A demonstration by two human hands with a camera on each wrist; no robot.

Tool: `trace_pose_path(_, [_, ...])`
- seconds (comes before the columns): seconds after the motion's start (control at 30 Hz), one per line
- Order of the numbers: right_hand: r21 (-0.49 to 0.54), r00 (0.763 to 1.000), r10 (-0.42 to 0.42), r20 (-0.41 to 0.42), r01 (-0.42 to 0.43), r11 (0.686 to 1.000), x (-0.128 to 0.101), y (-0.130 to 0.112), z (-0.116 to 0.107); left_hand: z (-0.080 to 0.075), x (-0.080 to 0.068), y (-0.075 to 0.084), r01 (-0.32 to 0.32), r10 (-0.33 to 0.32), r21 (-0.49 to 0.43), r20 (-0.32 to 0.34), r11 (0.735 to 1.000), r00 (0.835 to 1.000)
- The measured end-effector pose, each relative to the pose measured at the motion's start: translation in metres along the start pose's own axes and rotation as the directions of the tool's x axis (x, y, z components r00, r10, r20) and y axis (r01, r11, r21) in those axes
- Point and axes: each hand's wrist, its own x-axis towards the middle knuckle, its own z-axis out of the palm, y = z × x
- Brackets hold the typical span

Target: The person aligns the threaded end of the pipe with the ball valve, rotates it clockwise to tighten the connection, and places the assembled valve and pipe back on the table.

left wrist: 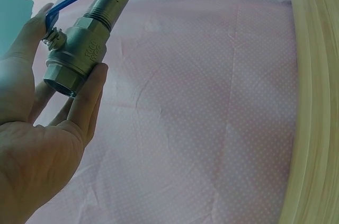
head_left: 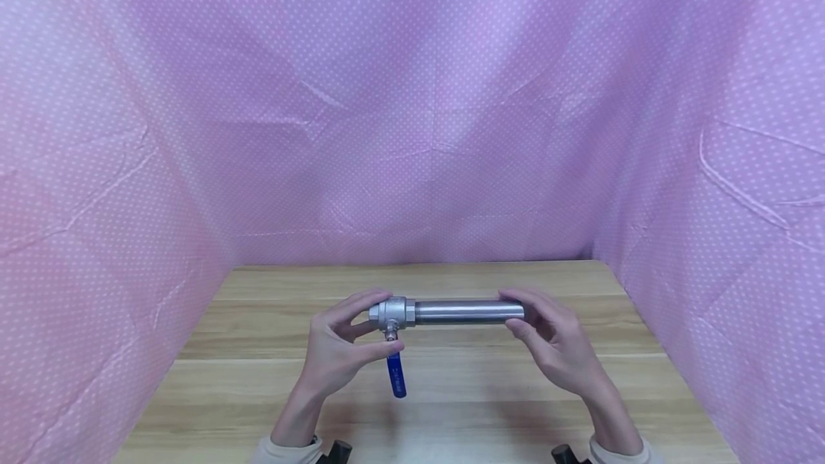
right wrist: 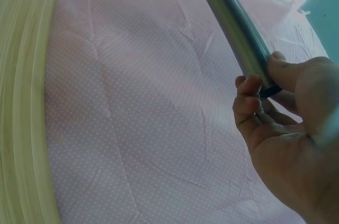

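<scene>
A metal pipe [head_left: 467, 311] with a ball valve [head_left: 392, 314] screwed onto its left end is held level above the near middle of the wooden table [head_left: 258, 378]. The left hand [head_left: 338, 349] grips the valve body, thumb and fingers curled round its hexagonal, cast-grey shell; the left wrist view shows raised lettering on the body, too small to read. The valve's blue handle [head_left: 396, 377] hangs down toward the near edge, with faint print on it that cannot be made out. The right hand [head_left: 557, 346] pinches the pipe's right end between thumb and curled fingertips. The pipe is smooth, round and dull steel, threaded where it enters the valve. The table has pale plank grain. Pink cloth with small white dots [head_left: 412, 127], creased in places, walls the left, far and right sides.
</scene>
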Motion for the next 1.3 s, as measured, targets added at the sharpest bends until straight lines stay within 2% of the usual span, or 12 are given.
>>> trace_pose_path(0.13, [0.128, 0.998, -0.062, 0.014, 0.060, 0.990, 0.0020, 0.0020, 0.0011, -0.0005, -0.0002, 0.0002, -0.001, 0.001, 0.003, -0.004, 1.000, 1.000])
trace_pose_path(0.23, [0.158, 0.997, -0.074, 0.017, 0.070, 0.985, 0.0022, 0.0023, 0.0014, -0.0009, -0.0006, 0.0004, 0.000, 0.000, 0.002, -0.007, 1.000, 1.000])
trace_pose_path(0.83, [0.073, 0.998, -0.064, 0.016, 0.063, 0.995, -0.0022, 0.0047, -0.0013, -0.0007, -0.0013, 0.0032, 0.003, -0.003, 0.006, -0.004, 1.000, 1.000])
trace_pose_path(1.13, [-0.025, 1.000, -0.022, -0.014, 0.022, 0.999, -0.0033, 0.0030, -0.0024, -0.0005, -0.0017, 0.0027, 0.000, 0.000, -0.001, 0.000, 1.000, 1.000])
trace_pose_path(1.3, [0.080, 0.998, -0.062, -0.015, 0.063, 0.995, 0.0005, 0.0022, -0.0009, -0.0003, -0.0012, 0.0027, -0.005, 0.005, -0.001, -0.004, 1.000, 1.000])
